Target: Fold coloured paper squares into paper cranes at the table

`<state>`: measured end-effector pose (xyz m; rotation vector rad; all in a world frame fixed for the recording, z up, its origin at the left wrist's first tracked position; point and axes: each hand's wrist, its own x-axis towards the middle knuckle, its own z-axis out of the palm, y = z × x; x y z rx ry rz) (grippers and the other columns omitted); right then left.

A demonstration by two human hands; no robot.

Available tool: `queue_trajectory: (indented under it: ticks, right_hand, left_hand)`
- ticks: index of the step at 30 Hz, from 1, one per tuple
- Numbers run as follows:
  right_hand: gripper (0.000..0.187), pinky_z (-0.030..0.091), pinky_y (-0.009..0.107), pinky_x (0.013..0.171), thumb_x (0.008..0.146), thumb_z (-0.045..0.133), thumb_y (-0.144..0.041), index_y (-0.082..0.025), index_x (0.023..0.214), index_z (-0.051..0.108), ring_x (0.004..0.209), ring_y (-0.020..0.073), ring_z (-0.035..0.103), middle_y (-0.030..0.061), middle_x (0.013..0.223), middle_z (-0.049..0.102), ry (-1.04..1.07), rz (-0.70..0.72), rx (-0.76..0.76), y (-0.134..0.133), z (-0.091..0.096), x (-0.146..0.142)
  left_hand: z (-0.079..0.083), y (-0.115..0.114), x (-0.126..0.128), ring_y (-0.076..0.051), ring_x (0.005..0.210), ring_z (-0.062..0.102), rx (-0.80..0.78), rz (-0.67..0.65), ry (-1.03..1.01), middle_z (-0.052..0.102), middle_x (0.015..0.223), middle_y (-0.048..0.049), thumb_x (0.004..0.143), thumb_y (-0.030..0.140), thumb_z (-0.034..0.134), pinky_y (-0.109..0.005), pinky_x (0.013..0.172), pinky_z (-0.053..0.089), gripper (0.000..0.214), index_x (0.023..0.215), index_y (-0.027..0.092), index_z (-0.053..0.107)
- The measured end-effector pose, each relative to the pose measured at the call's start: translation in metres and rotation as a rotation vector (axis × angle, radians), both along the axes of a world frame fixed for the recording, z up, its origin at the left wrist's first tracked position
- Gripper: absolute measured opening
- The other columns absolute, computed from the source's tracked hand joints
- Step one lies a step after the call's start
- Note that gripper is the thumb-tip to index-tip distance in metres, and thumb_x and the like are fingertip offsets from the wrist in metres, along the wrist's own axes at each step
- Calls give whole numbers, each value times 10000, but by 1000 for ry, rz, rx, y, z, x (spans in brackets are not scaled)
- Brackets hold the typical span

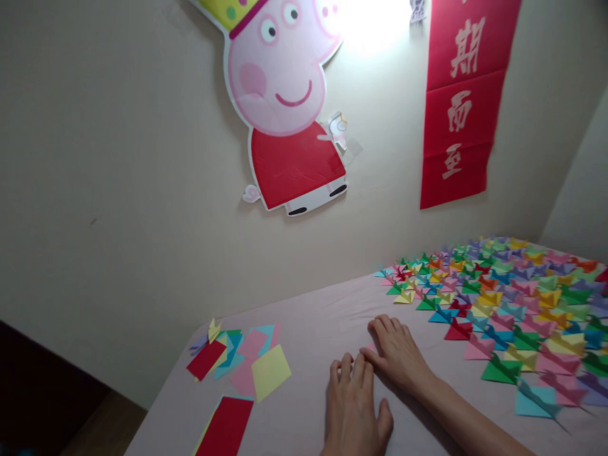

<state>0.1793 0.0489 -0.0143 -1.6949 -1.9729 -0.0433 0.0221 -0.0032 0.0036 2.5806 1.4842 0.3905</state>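
My left hand (354, 405) rests palm down on the pale pink sheet, fingers bent with their tips on the cloth and thumb held apart. To its upper right, my right hand (399, 358) has its fingers curled downward, and its thumb reaches toward the left fingertips. A sliver of pink paper (371, 348) shows between the right thumb and fingers; most of it is hidden under the hand. Rows of folded paper cranes (503, 320) in many colours fill the bed's right side, the closest just beyond my right forearm.
Loose paper squares lie at left, among them a yellow square (271, 372) and a red one (206, 360). Nearer me is a stack with a red sheet (228, 427) on top. Behind the bed (304, 323), a wall holds a cartoon pig cutout (297, 161) and a red banner (468, 101).
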Motion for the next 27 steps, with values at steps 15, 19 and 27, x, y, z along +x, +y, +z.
queue_trajectory:
  ticks: [15,19,27]
  right_hand:
    - [168,330,346,764,869,531,-133,-231,983,604,897,246,532,55,974,612,-25,-44,-13,7,1,-2]
    - [172,330,352,768,875,522,-130,-230,987,607,909,251,531,58,982,609,-12,-34,-23,7,-1,-2]
    - [162,332,362,782,879,532,-147,-218,999,615,919,263,536,62,983,611,-43,-36,-30,6,1,-3]
  left_hand:
    - [0,1,0,-352,1288,461,7,-36,64,512,1440,-76,920,451,502,-564,1115,336,562,1400,159,513]
    - [-7,-3,-6,-354,1295,459,8,-25,74,470,1473,-67,924,421,500,-557,1109,348,549,1410,163,502]
    - [-42,-16,-18,-341,1293,449,81,65,85,495,1457,-50,887,408,559,-519,1104,349,546,1381,176,538]
